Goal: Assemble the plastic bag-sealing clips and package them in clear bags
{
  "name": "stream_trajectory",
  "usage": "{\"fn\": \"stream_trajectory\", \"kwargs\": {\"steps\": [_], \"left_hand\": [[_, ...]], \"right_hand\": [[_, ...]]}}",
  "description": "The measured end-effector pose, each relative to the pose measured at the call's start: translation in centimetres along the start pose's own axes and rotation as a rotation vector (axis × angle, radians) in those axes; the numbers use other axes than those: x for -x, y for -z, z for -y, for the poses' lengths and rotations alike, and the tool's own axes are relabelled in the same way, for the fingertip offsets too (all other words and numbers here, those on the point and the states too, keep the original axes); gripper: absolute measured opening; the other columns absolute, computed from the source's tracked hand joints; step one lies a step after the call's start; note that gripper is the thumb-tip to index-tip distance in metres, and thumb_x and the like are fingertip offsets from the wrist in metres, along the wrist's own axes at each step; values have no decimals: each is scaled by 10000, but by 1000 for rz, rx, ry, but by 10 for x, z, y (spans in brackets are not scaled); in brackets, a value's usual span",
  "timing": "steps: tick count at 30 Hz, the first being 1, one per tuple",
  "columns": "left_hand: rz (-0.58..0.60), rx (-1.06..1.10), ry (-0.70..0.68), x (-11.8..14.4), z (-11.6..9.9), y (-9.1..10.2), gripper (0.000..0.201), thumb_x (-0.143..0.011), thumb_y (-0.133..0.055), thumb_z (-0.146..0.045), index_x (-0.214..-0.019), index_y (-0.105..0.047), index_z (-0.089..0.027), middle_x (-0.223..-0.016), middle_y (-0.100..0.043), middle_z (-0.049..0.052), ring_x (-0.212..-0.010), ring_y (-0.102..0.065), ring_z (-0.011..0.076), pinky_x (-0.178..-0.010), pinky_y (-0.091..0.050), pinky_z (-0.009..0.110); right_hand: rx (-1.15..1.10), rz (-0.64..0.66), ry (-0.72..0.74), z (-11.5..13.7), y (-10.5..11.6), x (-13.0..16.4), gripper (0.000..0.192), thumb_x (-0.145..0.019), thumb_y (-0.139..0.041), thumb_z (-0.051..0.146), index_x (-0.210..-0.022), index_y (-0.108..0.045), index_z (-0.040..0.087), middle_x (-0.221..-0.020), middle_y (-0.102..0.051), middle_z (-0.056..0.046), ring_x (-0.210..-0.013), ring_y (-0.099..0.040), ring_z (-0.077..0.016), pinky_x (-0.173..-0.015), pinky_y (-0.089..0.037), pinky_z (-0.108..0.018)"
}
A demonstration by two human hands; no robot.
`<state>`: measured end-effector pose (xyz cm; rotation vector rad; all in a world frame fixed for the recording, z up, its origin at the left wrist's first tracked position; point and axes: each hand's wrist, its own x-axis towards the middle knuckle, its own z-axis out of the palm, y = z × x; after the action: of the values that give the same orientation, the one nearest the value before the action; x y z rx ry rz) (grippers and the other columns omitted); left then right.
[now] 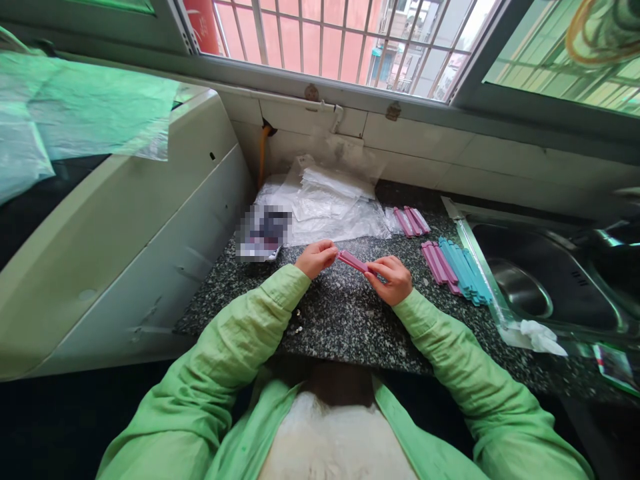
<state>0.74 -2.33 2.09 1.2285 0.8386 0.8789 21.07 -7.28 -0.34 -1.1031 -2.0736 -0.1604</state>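
Note:
My left hand point(317, 258) pinches the left end of a small bundle of slim pink plastic strips point(353, 261) above the dark speckled counter. At the other end, the thumb and fingers of my right hand point(391, 278) close on the same bundle; how many strips it has I cannot tell. To the right of my right hand lie more pink strips point(437, 262), side by side with several turquoise strips point(464, 270). Behind those are pink strips in clear wrapping point(411, 221). Clear plastic bags point(325, 200) lie in a pile beyond my hands.
A metal sink point(550, 273) is set in the counter point(345, 327) at right, with a crumpled white tissue point(543, 337) near its corner. A blurred-out item point(265, 233) lies left of the bags. At left stands a large white appliance point(150, 220). Small shiny bits point(299, 329) lie near the front edge.

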Motion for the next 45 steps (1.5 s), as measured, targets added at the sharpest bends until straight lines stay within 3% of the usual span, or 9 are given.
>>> {"fn": "stream_trajectory", "kwargs": {"steps": [25, 32, 41, 45], "left_hand": [[12, 17, 11, -1, 0, 0, 376, -643, -635, -418, -494, -401, -164, -346, -340, -75, -336, -267, 26, -387, -158, 195], [5, -7, -6, -2, 2, 0, 334, -688, -590, -380, -516, -397, -168, -363, -320, -81, -359, -264, 31, -394, -174, 194], [-86, -293, -135, 0, 4, 3, 340, -676, -589, -443, -559, -452, -155, -476, -363, -62, -477, -312, 58, -475, -235, 213], [-60, -326, -155, 1, 4, 1, 346, -645, -607, -473, -608, -489, -150, -499, -381, -60, -495, -332, 66, -491, -247, 215]], "right_hand": [[37, 58, 34, 2, -3, 0, 95, -787, -550, 253, -793, -633, 209, -727, -651, -24, -679, -530, -149, -643, -458, -282], [65, 58, 70, 4, -2, -1, 91, -785, -543, 250, -782, -625, 210, -721, -641, -24, -683, -521, -150, -650, -450, -281], [125, -39, 94, 7, 1, -4, 68, -772, -559, 210, -809, -616, 205, -731, -645, -23, -686, -518, -153, -664, -447, -280], [175, -46, 115, 9, 1, -5, 70, -769, -568, 209, -814, -620, 199, -733, -649, -26, -701, -518, -158, -676, -440, -282]]}}
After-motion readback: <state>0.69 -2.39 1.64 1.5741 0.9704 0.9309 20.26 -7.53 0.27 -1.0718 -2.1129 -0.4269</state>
